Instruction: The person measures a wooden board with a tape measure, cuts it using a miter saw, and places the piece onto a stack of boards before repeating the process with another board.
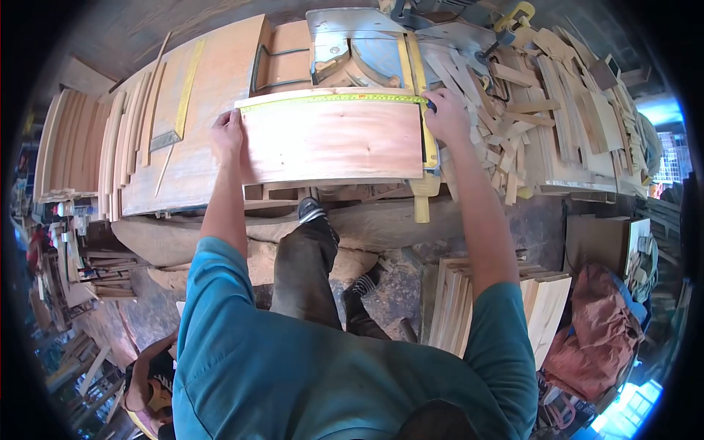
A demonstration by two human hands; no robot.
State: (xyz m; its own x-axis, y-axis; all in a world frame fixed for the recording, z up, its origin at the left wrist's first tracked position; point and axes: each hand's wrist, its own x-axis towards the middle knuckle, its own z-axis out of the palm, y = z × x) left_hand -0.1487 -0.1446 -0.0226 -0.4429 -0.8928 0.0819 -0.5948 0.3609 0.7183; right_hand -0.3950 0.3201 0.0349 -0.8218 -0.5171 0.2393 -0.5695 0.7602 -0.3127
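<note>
A wide pale wooden board (334,143) lies across the saw table in front of me. Along its far edge stretches a yellow tape measure (330,97), its blade running from end to end. My left hand (227,134) grips the board's left edge, with the thumb by the tape's end at the far corner. At the far right corner, my right hand (447,117) is closed around the dark tape case, which is partly hidden by the fingers. Beyond the board is the miter saw's round metal base (381,59).
A square with a yellow blade (187,92) lies on a large panel at left, beside stacked boards (70,147). Offcuts (513,136) pile up at right. More boards (543,312) lean by my right side. Another person (150,389) is at lower left.
</note>
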